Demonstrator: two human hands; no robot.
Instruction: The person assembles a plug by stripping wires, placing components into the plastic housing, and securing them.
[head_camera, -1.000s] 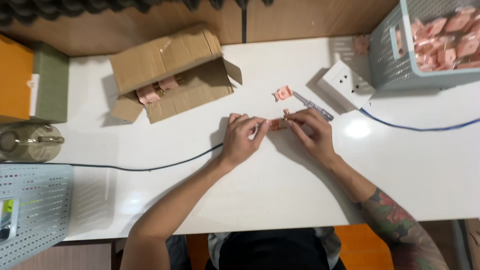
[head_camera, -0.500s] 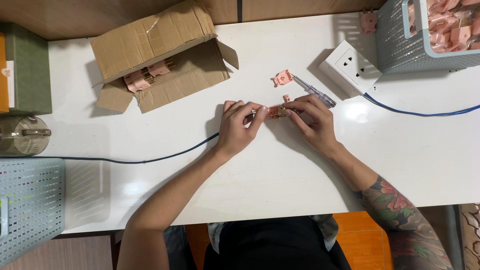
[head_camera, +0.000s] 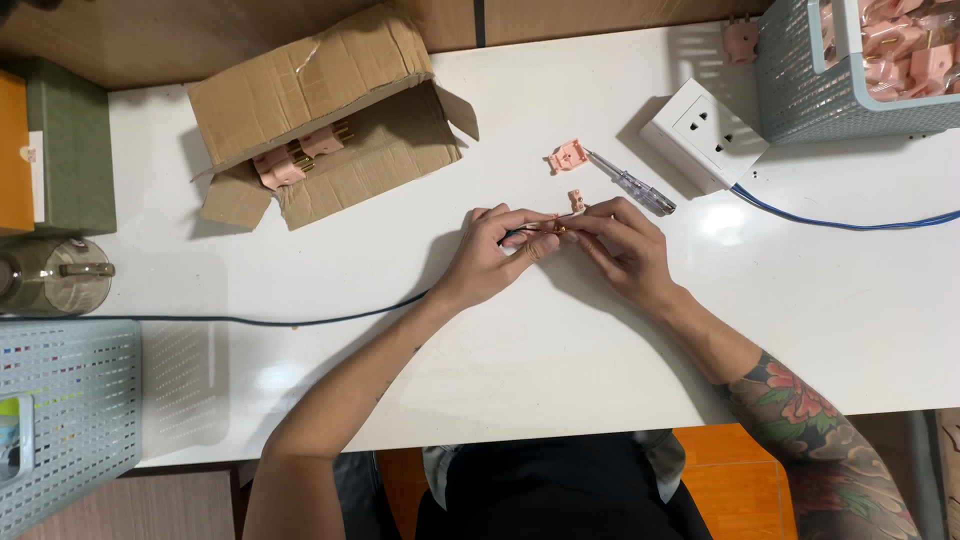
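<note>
The small part pinched between the left hand (head_camera: 495, 255) and the right hand (head_camera: 625, 250) is mostly covered by the fingertips; its shape cannot be determined. The end of the dark cable (head_camera: 300, 322) is concealed under the left hand. The grey basket (head_camera: 800, 90) is cut off by the upper and right edges. The glass jar (head_camera: 50, 275) is cropped at the left edge.

left hand (head_camera: 492, 256), right hand (head_camera: 625, 248), pinching pink plug (head_camera: 560, 227)
</note>
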